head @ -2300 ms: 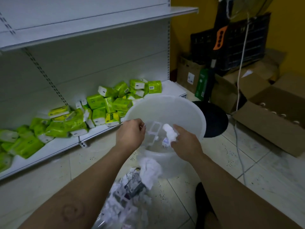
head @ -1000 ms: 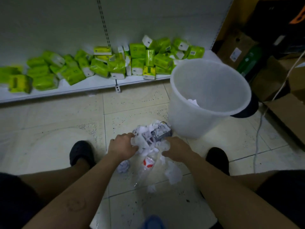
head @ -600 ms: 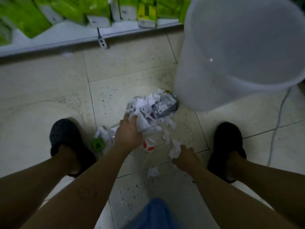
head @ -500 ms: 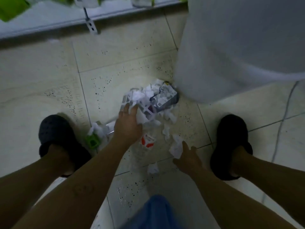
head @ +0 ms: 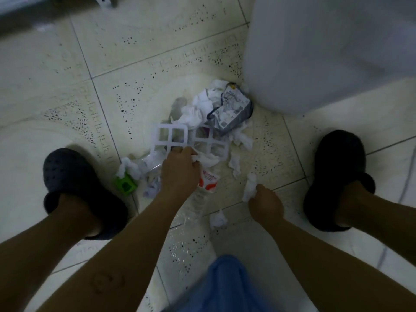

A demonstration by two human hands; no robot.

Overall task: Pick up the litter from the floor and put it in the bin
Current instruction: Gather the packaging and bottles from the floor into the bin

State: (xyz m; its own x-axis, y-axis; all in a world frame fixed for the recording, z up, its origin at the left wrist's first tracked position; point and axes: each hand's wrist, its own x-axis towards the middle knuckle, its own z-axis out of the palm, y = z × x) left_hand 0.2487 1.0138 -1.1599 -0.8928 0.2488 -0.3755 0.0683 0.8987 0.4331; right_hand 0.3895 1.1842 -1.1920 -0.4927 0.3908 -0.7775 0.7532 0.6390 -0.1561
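A heap of litter lies on the tiled floor between my feet: crumpled white tissues (head: pixel 195 109), a grey printed wrapper (head: pixel 231 108), a white plastic grid frame (head: pixel 172 137), a clear plastic bottle with a red label (head: pixel 206 184) and a green cap (head: pixel 126 186). My left hand (head: pixel 180 171) is down on the heap, fingers closed on a white tissue at the grid's edge. My right hand (head: pixel 264 202) pinches a tissue scrap (head: pixel 249 185) just off the floor. The white translucent bin (head: pixel 315 52) stands at the upper right, its wall touching the heap.
My two dark clogs, the left clog (head: pixel 76 190) and the right clog (head: pixel 335 176), flank the litter. A loose tissue scrap (head: pixel 217 219) lies near my right wrist. A white cable (head: pixel 405 185) runs along the right edge. Blue cloth (head: pixel 220 287) hangs at the bottom.
The view has dropped closer to the floor. My left hand has slid back from the heap's top, baring the grid frame. My right hand has closed on a tissue scrap.
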